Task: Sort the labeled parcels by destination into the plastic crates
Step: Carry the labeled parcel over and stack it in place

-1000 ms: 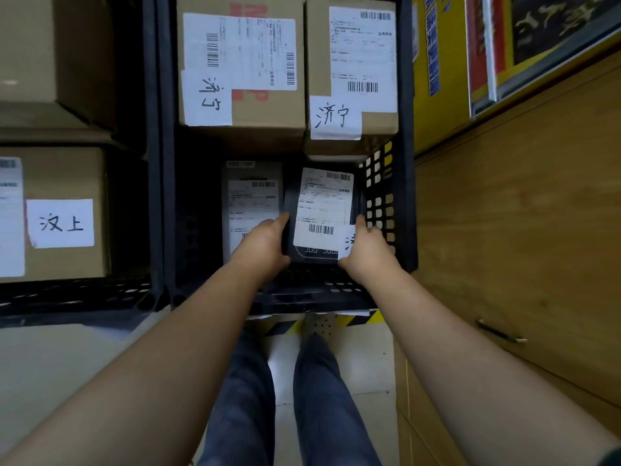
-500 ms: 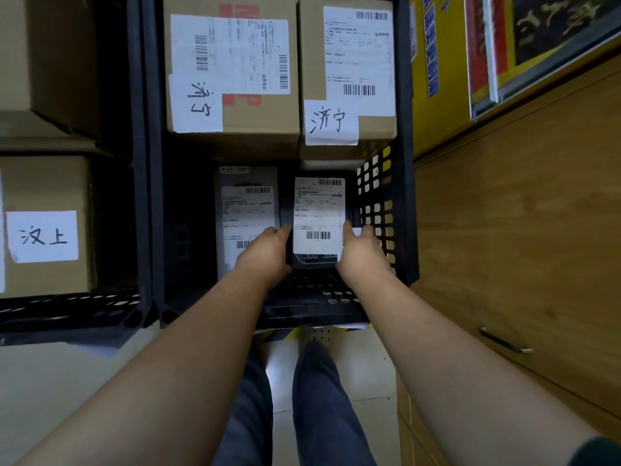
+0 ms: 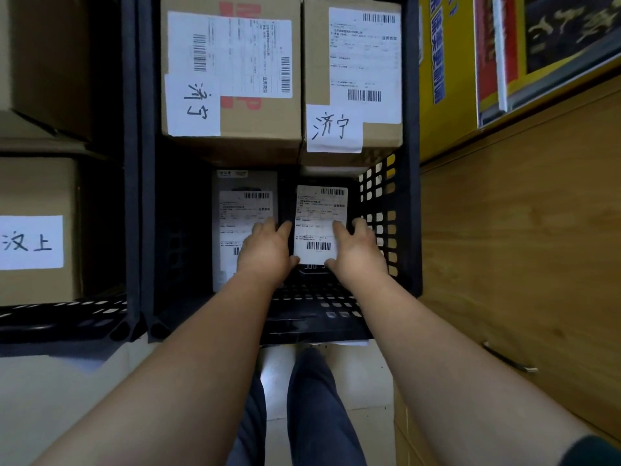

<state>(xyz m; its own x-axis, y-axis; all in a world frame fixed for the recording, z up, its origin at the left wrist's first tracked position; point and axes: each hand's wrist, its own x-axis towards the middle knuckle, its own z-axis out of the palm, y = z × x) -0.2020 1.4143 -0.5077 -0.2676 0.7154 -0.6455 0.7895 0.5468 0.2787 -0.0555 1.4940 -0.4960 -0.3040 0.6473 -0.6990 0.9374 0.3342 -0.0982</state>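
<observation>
Both hands are down inside the black plastic crate (image 3: 408, 196). Between them is a small dark parcel (image 3: 319, 223) with a white shipping label, low near the crate's right wall. My left hand (image 3: 265, 252) holds its left edge, and my right hand (image 3: 359, 253) holds its right edge with a finger lying on the label. Just to the left lies a grey parcel (image 3: 245, 200), partly under my left hand. Two cardboard boxes (image 3: 232, 72) (image 3: 353, 75) with handwritten destination tags fill the back of the crate.
A second black crate (image 3: 67, 317) on the left holds a cardboard box (image 3: 33, 230) with a different handwritten tag. A wooden cabinet (image 3: 521, 230) runs along the right, with yellow boxes (image 3: 447, 62) above it. My legs and a pale floor (image 3: 50, 398) are below.
Both hands have carried the small dark parcel forward and deeper into the crate. It has turned from tilted to square, beside the grey parcel.
</observation>
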